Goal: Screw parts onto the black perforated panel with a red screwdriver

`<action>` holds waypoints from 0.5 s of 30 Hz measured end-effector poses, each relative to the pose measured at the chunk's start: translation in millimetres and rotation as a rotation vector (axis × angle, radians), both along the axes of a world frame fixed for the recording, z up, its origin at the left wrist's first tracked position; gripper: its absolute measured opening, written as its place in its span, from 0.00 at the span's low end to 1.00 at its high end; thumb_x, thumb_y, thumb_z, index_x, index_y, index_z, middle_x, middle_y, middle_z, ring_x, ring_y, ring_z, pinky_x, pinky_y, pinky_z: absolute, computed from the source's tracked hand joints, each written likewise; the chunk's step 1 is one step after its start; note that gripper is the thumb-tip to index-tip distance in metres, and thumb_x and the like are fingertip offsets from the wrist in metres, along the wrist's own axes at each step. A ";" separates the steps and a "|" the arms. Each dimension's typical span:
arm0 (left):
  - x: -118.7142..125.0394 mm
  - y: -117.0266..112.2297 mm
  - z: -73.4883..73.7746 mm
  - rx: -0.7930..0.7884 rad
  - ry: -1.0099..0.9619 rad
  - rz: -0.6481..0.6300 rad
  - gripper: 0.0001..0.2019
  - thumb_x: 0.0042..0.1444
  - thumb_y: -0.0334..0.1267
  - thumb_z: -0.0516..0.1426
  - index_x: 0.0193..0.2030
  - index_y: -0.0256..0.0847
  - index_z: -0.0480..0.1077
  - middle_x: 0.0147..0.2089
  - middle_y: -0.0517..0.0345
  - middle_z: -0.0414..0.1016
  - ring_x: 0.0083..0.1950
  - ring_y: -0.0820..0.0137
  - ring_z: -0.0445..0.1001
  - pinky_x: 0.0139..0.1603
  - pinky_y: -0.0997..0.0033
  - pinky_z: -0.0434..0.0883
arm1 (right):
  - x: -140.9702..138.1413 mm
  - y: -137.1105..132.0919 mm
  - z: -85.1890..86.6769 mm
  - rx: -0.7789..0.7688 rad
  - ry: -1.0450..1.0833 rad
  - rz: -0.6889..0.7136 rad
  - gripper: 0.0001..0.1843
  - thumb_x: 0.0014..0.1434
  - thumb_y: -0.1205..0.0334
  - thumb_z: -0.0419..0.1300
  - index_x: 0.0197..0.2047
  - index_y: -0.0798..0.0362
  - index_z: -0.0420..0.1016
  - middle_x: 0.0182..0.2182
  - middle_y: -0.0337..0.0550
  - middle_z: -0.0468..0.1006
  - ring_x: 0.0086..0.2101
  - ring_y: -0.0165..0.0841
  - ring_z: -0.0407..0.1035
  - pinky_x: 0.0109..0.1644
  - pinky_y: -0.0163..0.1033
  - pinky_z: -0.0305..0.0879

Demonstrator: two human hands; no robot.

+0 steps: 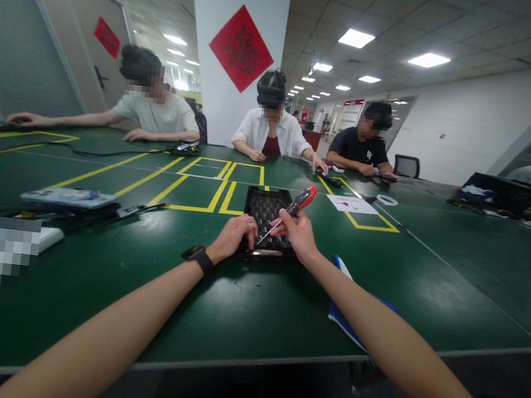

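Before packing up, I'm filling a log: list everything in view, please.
Table: 1, green, foreground.
Tray: 1, black, on table.
Screwdriver: 1, red-grey, over tray.
Tape strips: several, yellow, on table.
Paper: 1, white, right of tray.
Ring: 1, white, beside paper.
Slab: 1, light blue, left.
Cables: several, black, left.
Gear: several, black, far right.
Flat item: 1, blue-white, right.
Posters: at least 2, red, background.
People: at least 4, mixed clothing, around table.
Lights: several, white, overhead.
Watch: 1, black, left wrist.
Left hand: 1, bare, at tray.
Right hand: 1, bare, holding screwdriver.
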State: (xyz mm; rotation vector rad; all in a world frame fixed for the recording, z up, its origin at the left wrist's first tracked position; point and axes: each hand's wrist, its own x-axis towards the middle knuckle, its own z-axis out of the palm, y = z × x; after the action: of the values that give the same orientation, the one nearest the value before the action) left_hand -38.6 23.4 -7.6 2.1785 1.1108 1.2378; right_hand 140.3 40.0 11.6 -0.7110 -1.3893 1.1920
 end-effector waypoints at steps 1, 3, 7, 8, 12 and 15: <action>-0.2 0.0 -0.2 -0.004 0.001 0.000 0.27 0.59 0.40 0.39 0.14 0.39 0.68 0.27 0.53 0.75 0.36 0.69 0.69 0.46 0.69 0.63 | 0.3 0.6 -0.5 0.008 0.010 -0.004 0.18 0.52 0.49 0.58 0.37 0.52 0.58 0.23 0.37 0.75 0.19 0.27 0.71 0.21 0.29 0.67; -0.5 0.1 -0.4 -0.014 -0.001 -0.005 0.28 0.59 0.41 0.39 0.14 0.39 0.68 0.28 0.53 0.75 0.36 0.69 0.69 0.46 0.69 0.63 | 1.0 2.3 -1.6 0.024 0.033 -0.012 0.19 0.53 0.48 0.58 0.37 0.52 0.58 0.23 0.37 0.75 0.19 0.27 0.71 0.22 0.29 0.67; 0.1 -0.1 1.4 -0.038 -0.070 0.044 0.31 0.61 0.44 0.36 0.15 0.39 0.68 0.26 0.53 0.73 0.34 0.70 0.69 0.45 0.70 0.64 | 1.5 4.4 -1.6 0.048 0.061 -0.012 0.18 0.54 0.47 0.56 0.36 0.52 0.57 0.24 0.36 0.75 0.19 0.26 0.70 0.22 0.29 0.66; 0.5 -0.3 2.2 -0.043 -0.092 0.077 0.31 0.62 0.45 0.36 0.17 0.38 0.68 0.26 0.54 0.73 0.34 0.71 0.69 0.45 0.70 0.64 | 1.1 3.7 -0.8 0.057 0.064 -0.011 0.17 0.54 0.47 0.55 0.36 0.52 0.58 0.24 0.36 0.75 0.19 0.25 0.69 0.23 0.29 0.66; 2.5 -3.6 4.6 -0.096 -0.095 0.089 0.18 0.55 0.50 0.50 0.28 0.37 0.71 0.29 0.57 0.72 0.32 0.72 0.67 0.36 0.72 0.65 | -2.9 -4.3 3.9 0.117 0.057 -0.014 0.17 0.55 0.48 0.55 0.38 0.51 0.58 0.23 0.34 0.74 0.18 0.23 0.67 0.22 0.28 0.63; 4.1 -6.3 4.2 -0.148 -0.070 0.013 0.15 0.48 0.49 0.58 0.31 0.36 0.71 0.26 0.60 0.69 0.27 0.75 0.64 0.28 0.75 0.61 | -6.1 -11.1 7.0 0.136 0.056 0.000 0.16 0.55 0.48 0.55 0.39 0.51 0.58 0.22 0.33 0.73 0.17 0.23 0.65 0.20 0.27 0.60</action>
State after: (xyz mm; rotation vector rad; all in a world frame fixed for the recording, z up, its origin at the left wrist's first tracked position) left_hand -34.5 17.1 -3.4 2.0065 1.1517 1.1891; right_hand 134.2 29.0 18.6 -0.5779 -1.4095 1.0977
